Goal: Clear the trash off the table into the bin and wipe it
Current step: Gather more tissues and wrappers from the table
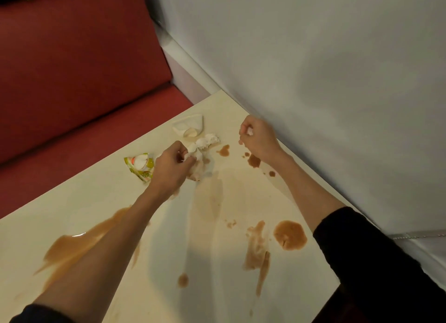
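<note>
The grip of the left hand (172,164) is closed: its fingers curl round one end of a crumpled, partly stained tissue wad (201,151), which trails away from the knuckles and lies on the table (91,199). The grip of the right hand (258,137) is closed too, a loose fist near the wall (313,81), with a small white scrap (249,131) showing between the curled fingers. Just beyond the wad lies a folded napkin (189,127), apart from either hand, and just beside the left hand, on its outer side, sits a printed wrapper (141,166) with yellow and green markings. Brown spills (289,234) spread over much of the table: small blotches between the two hands, a round puddle under the right forearm, a long pool beneath the left forearm, and pale smears down the middle. A red bench (72,81) runs along the far edge. The bin is not in view. This looks like the gathering step, with trash going into both hands and the wiping not yet begun. The next move probably calls for bunching the wad fully into the left palm, taking up the napkin and wrapper without dragging them through the wet patches, then carrying everything to the bin, wherever it stands.
</note>
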Action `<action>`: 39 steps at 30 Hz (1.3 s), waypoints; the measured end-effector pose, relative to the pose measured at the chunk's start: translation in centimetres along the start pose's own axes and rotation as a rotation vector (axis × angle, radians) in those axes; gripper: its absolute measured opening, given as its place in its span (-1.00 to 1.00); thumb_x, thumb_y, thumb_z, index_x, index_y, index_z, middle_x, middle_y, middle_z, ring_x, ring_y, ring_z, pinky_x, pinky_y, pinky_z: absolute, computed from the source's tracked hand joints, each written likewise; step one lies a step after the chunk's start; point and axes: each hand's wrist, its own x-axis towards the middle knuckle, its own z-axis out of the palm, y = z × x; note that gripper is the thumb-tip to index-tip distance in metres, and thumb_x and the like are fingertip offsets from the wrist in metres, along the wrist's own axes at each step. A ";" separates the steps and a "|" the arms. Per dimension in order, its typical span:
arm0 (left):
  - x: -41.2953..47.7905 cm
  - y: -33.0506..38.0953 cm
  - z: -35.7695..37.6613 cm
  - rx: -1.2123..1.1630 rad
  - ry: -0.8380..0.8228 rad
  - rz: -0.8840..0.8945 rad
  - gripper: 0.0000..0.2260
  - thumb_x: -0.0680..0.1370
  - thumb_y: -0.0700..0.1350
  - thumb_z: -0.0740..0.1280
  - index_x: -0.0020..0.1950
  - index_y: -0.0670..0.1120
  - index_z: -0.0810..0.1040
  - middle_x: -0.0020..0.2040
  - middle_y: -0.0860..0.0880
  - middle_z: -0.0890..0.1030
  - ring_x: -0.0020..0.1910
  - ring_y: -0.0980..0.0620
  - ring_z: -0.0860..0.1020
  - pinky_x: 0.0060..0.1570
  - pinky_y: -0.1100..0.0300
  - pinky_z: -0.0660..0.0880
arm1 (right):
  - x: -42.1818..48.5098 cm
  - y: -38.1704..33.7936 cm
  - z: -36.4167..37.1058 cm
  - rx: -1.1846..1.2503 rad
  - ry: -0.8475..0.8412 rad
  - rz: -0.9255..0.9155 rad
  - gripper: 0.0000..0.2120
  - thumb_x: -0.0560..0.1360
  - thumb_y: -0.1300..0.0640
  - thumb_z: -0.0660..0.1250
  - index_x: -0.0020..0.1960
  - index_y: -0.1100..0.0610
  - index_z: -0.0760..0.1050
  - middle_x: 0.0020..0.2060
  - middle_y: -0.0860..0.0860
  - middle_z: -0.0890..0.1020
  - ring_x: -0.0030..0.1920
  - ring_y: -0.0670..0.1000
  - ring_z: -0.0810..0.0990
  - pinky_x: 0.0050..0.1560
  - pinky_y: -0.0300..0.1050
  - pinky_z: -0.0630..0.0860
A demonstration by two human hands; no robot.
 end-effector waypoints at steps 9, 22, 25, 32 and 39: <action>2.7 0.1 -2.8 -0.043 0.056 -0.082 -0.93 0.51 -0.15 0.28 -0.13 -0.05 0.40 -0.08 -0.23 0.62 -0.02 -0.25 0.59 -0.15 -0.22 0.54 | 4.2 -2.9 4.4 -0.301 -0.165 -0.136 -0.70 0.50 0.19 0.21 0.22 0.02 0.46 -0.06 0.02 0.48 -0.12 0.04 0.51 -0.15 -0.10 0.43; 4.4 -1.9 -2.8 0.061 0.044 -0.131 -0.84 0.56 -0.25 0.12 0.05 -0.07 0.43 -0.26 -0.08 0.60 -0.33 0.00 0.45 -0.37 0.18 0.34 | 8.0 -4.0 13.0 -0.842 -0.309 -0.362 -0.61 0.55 0.25 0.24 0.36 0.09 0.37 0.17 0.13 0.48 0.15 0.16 0.49 0.02 -0.02 0.42; 4.4 -2.3 -3.0 0.036 0.031 -0.147 -0.85 0.57 -0.21 0.13 0.07 -0.06 0.45 -0.21 -0.08 0.60 -0.25 -0.02 0.51 -0.32 0.18 0.39 | 7.6 -4.0 13.0 -0.871 -0.271 -0.438 -0.65 0.54 0.33 0.20 0.30 0.15 0.41 0.12 0.14 0.52 0.11 0.14 0.53 -0.04 -0.05 0.45; 4.1 -2.9 -3.0 0.016 0.016 -0.155 -0.81 0.58 -0.19 0.23 0.15 -0.03 0.50 0.11 -0.10 0.57 0.08 -0.12 0.55 -0.11 0.12 0.48 | 7.0 -4.7 11.1 -0.608 -0.078 -0.411 -0.71 0.57 0.30 0.21 0.26 0.17 0.48 0.06 0.12 0.56 0.06 0.13 0.53 -0.16 -0.08 0.39; 2.9 -2.2 -3.0 0.033 0.016 -0.104 -0.80 0.54 -0.23 0.24 0.11 -0.05 0.55 0.05 -0.04 0.56 -0.09 -0.04 0.47 -0.16 0.14 0.41 | 4.3 -5.0 6.3 -0.191 0.048 -0.285 -0.75 0.54 0.20 0.33 0.21 0.16 0.55 -0.03 0.11 0.60 -0.04 0.08 0.55 -0.12 -0.15 0.43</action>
